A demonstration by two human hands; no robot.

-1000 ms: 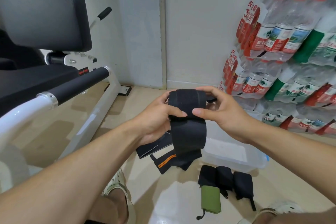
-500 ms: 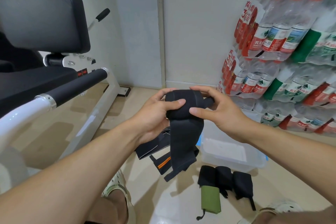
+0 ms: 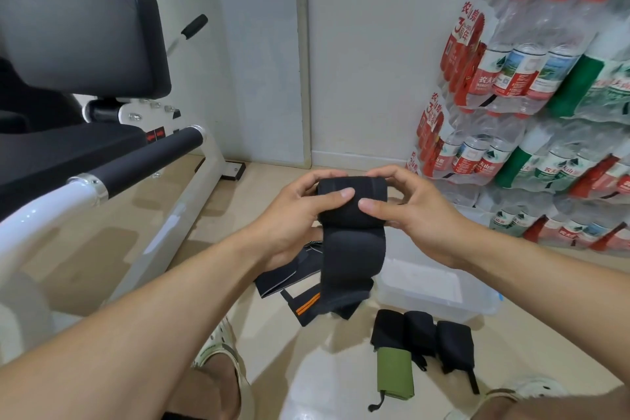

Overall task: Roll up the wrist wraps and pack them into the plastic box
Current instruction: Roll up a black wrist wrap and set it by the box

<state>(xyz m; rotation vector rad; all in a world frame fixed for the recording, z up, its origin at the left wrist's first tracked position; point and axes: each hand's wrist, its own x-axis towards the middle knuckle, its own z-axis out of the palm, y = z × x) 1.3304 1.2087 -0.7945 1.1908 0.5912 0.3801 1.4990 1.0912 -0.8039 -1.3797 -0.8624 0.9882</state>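
Wrist wrap of black stretch fabric (image 3: 353, 242) was held at chest height in the head view, its rolled end lying crosswise, the loose tail hanging straight down towards the clear plastic box (image 3: 439, 286) on the floor; left hand (image 3: 293, 222) and right hand (image 3: 416, 215) pinched the roll's ends, thumbs pressing its front. Rolled wraps (image 3: 421, 341) sat beside the apparently empty box, unrolled ones (image 3: 293, 286) remained, so I judged roughly halfway

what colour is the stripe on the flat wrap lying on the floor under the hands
Orange, on the dark flat wrap; the head view shows it.
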